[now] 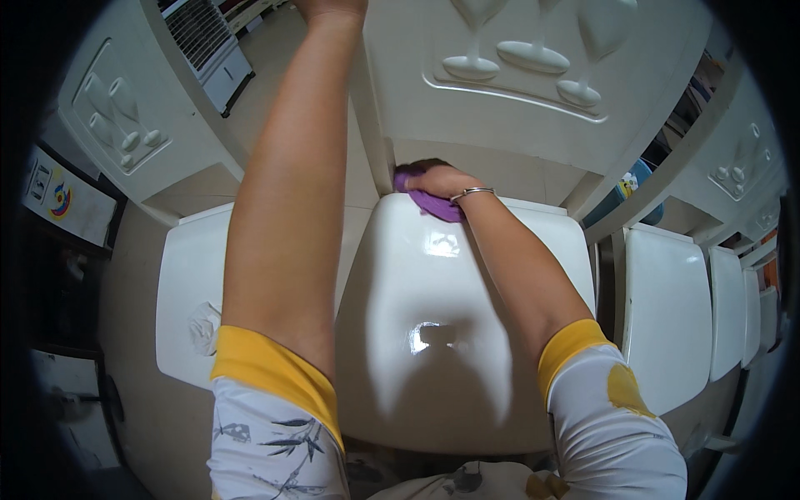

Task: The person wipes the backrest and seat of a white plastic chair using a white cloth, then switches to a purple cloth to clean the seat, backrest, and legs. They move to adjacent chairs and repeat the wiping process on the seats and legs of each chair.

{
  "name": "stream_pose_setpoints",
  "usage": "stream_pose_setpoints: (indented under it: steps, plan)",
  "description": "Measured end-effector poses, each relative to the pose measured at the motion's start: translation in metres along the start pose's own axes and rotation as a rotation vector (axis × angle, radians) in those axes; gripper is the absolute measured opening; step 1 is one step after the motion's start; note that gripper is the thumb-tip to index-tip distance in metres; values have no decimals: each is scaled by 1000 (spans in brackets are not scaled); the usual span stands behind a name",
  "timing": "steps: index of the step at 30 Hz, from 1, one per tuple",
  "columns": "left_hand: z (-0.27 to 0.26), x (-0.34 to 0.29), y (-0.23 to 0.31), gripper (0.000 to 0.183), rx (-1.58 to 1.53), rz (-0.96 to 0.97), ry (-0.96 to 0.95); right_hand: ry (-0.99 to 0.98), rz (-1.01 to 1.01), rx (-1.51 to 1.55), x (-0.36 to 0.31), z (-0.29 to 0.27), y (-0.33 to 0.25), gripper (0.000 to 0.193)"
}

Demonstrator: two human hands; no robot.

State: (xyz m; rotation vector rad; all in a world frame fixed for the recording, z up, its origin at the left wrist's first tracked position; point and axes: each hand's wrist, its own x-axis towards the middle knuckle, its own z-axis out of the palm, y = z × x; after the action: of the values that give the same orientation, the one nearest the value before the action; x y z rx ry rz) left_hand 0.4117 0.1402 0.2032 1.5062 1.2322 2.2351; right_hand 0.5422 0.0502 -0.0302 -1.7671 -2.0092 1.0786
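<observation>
A glossy white chair (433, 300) faces me, its backrest (533, 92) moulded with raised wine-glass shapes. At the rear left corner of the seat, my right hand (446, 181) grips a purple cloth (433, 204) and presses it against the surface beside the backrest post. A metal bangle circles that wrist. My left arm reaches far up past the backrest's left side. Only part of my left hand (331, 8) shows at the top edge, near the chair's upper frame; its fingers are out of the picture.
To the left, another white chair (187, 267) carries a crumpled white cloth (204, 327). More white chairs (667, 308) line up on the right, close to mine. An air cooler (204, 50) stands on the tiled floor at the upper left. Behind the chairs, a blue bin (646, 196) is partly visible.
</observation>
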Motion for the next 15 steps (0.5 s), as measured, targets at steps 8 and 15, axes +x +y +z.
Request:
stream_pose_setpoints:
  steps: [8,15]
  plan:
    - [-19,13,3,79,-50,91,50,-126,31,-170,17,17,-27,49]
    - [-3,1,2,81,-44,24,34,420,72,169,26,13,8,47]
